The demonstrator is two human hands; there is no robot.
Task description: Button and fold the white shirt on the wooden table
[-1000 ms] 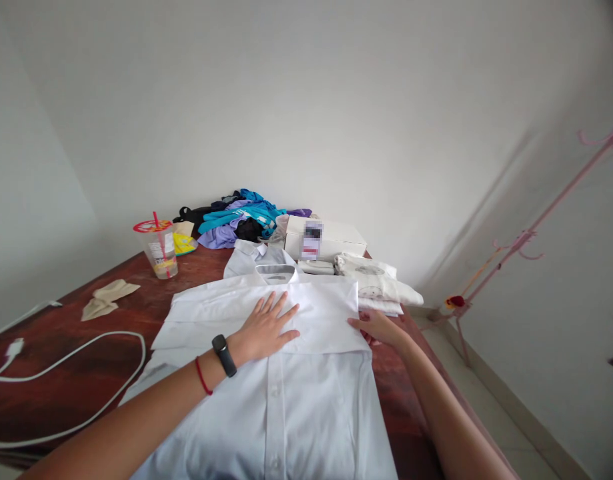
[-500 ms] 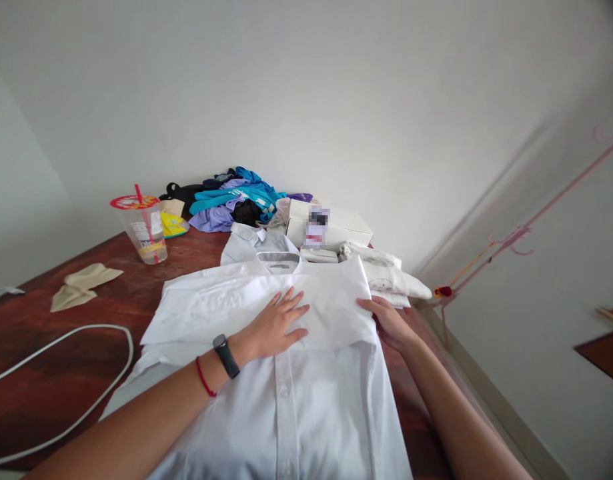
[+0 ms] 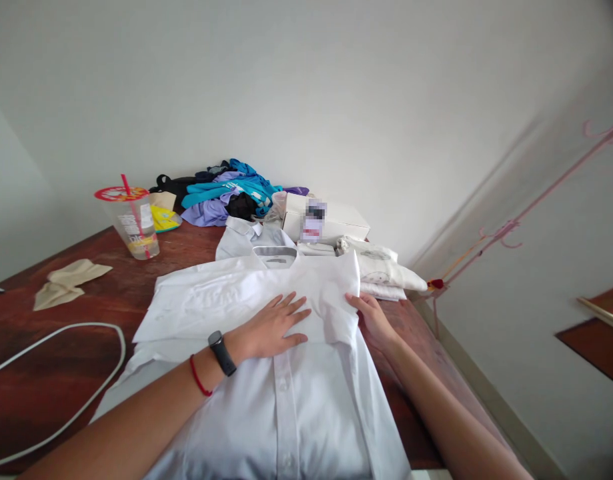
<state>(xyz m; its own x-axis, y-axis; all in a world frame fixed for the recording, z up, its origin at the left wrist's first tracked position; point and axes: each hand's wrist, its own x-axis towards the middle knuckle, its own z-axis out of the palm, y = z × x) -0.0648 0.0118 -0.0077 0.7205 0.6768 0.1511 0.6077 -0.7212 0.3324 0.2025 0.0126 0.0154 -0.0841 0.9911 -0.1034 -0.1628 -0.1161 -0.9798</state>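
Observation:
A white button-up shirt (image 3: 316, 400) lies spread on the dark red-brown table, its collar toward the wall and both sleeves laid across the upper part. My left hand (image 3: 273, 327) rests flat on the middle of the shirt, fingers spread, over the top of the button strip. At the shirt's right edge, my right hand (image 3: 371, 317) pinches the folded sleeve cloth between thumb and fingers. The cloth between the two hands is rumpled. Just beyond the collar sits a second, folded light shirt (image 3: 246, 237).
Behind are a white box (image 3: 343, 223), a pile of colourful clothes (image 3: 236, 190) and folded white cloth (image 3: 381, 260). On the left stand a plastic cup (image 3: 133, 223) with a straw, a beige cloth (image 3: 71, 283) and a white cable (image 3: 121, 340). A pink rack (image 3: 506, 230) stands right.
My right hand has moved left, drawing the shirt's right edge inward and bunching the cloth. My left hand stays flat on the shirt. The view has shifted slightly.

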